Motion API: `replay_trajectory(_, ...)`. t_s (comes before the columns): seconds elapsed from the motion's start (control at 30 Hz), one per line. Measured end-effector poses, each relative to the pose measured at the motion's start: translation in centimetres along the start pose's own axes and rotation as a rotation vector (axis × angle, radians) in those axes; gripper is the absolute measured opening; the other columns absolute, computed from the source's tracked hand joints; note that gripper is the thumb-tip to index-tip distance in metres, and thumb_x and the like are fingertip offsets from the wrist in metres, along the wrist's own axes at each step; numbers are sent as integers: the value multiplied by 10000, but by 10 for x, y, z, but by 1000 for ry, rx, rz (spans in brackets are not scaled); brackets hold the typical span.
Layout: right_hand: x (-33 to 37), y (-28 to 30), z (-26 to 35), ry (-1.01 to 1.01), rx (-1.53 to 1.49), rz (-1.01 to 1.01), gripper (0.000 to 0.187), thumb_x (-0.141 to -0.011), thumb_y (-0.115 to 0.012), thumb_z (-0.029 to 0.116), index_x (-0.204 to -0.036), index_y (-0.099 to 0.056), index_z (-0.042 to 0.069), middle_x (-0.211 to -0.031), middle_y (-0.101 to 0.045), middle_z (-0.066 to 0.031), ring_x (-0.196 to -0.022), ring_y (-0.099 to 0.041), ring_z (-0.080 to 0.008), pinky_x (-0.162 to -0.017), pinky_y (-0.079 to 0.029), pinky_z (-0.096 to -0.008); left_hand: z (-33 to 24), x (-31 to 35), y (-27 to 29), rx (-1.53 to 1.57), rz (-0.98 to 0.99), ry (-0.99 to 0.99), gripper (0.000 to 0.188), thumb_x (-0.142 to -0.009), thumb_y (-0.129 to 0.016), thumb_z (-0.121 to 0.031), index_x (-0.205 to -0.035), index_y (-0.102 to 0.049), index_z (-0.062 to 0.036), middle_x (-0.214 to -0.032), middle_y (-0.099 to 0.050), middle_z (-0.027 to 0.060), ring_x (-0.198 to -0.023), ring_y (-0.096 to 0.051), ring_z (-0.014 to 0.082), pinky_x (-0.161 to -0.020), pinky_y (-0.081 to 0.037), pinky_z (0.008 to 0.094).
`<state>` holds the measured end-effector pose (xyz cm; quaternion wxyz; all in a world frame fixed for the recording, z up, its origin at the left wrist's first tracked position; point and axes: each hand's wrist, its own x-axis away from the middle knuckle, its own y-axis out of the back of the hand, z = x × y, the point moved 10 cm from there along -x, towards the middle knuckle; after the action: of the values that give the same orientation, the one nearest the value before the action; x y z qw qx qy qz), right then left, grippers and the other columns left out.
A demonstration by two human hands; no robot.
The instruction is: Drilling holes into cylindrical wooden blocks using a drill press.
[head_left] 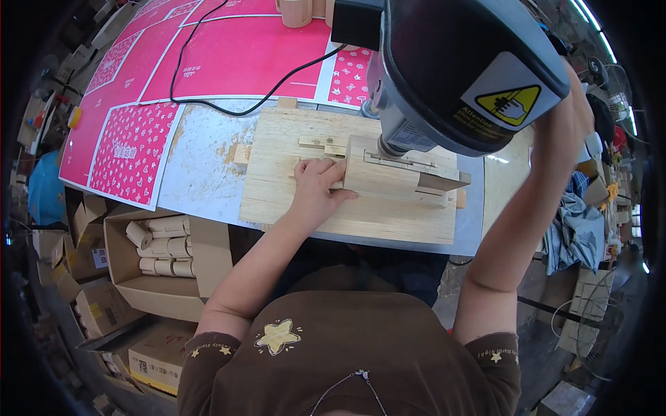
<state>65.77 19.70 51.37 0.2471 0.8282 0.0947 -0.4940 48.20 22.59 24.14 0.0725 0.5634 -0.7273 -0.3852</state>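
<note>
A round pale wooden block (381, 175) lies on its side in a slotted wooden jig (444, 182) on a flat wooden board (291, 142). My left hand (320, 186) grips its left end, fingers on top and thumb along the near side. Above the block looms the dark head of a drill press (440, 73), its spindle (392, 147) coming down to the block's upper side. Whether the tip is inside the wood, I cannot tell. My right hand (567, 114) reaches up to the right side of the drill press head; its fingers are hidden behind the housing.
Pink printed sheets (250, 59) cover the table's far left, with a black cable (263, 104) across them. Wooden cylinders (296, 12) stand at the back. Below left, an open cardboard box (215, 253) holds several wooden cylinders (166, 246). Grey cloth (574, 232) hangs at right.
</note>
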Motion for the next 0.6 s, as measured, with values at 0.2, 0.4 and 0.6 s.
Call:
replay_trajectory(0.2,60,25,54,-825,-359,318,107,-770,-513,12,-776,-610,-32,-638,-505,-102,-548,-463,-181,-524,-364,-272,0,0,2,22,-9,-1,517,-579,-776,-189,-1052,-606,-70,-902,-552,36,-912,-497,211,-915,-249,373)
replay_trajectory(0.4,132,-8,88,-681,-370,180,173,-712,-536,-2,-871,-595,-33,-719,-522,-126,-650,-486,-277,-622,-403,-363,-3,0,1,17,-11,-29,490,-583,-771,-177,-1034,-610,-71,-893,-551,36,-913,-495,214,-911,-252,368)
replay_trajectory(0.6,100,25,77,-514,-398,-12,126,-787,-491,15,-850,-582,-45,-683,-522,-115,-607,-502,-231,-571,-412,-313,-2,-1,0,-6,-17,-3,491,-575,-774,-190,-1028,-614,-90,-883,-561,25,-917,-494,215,-906,-257,361)
